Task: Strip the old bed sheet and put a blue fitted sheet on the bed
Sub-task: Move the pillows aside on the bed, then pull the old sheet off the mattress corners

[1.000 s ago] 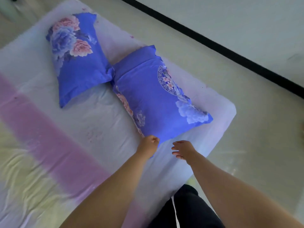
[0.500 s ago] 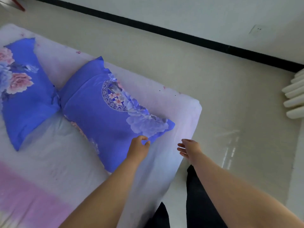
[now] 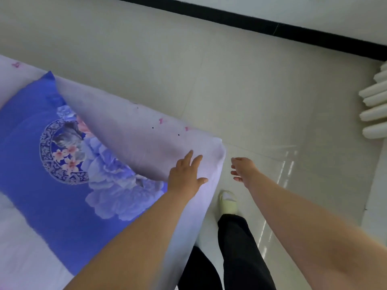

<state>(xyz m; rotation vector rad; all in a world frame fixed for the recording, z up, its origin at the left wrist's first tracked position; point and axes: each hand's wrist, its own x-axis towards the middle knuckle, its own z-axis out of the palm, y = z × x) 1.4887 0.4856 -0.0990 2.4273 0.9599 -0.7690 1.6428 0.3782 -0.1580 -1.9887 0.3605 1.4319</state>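
The left hand (image 3: 186, 176) is laid open, fingers spread, on the old bed sheet (image 3: 146, 141) at the bed's corner, which lies just at its 1 o'clock. The right hand (image 3: 243, 168) is held loosely open above the floor (image 3: 209, 80), just beside the corner's 3 o'clock; the left is judged nearer.

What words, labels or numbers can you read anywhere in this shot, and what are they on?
None: no readable text shows in this view.
The blue pillow carries only a round ornamental medallion with flowers, no letters.
The old bed sheet under the left hand shows small pink marks and dark specks, no writing.
The slipper and radiator show no label.
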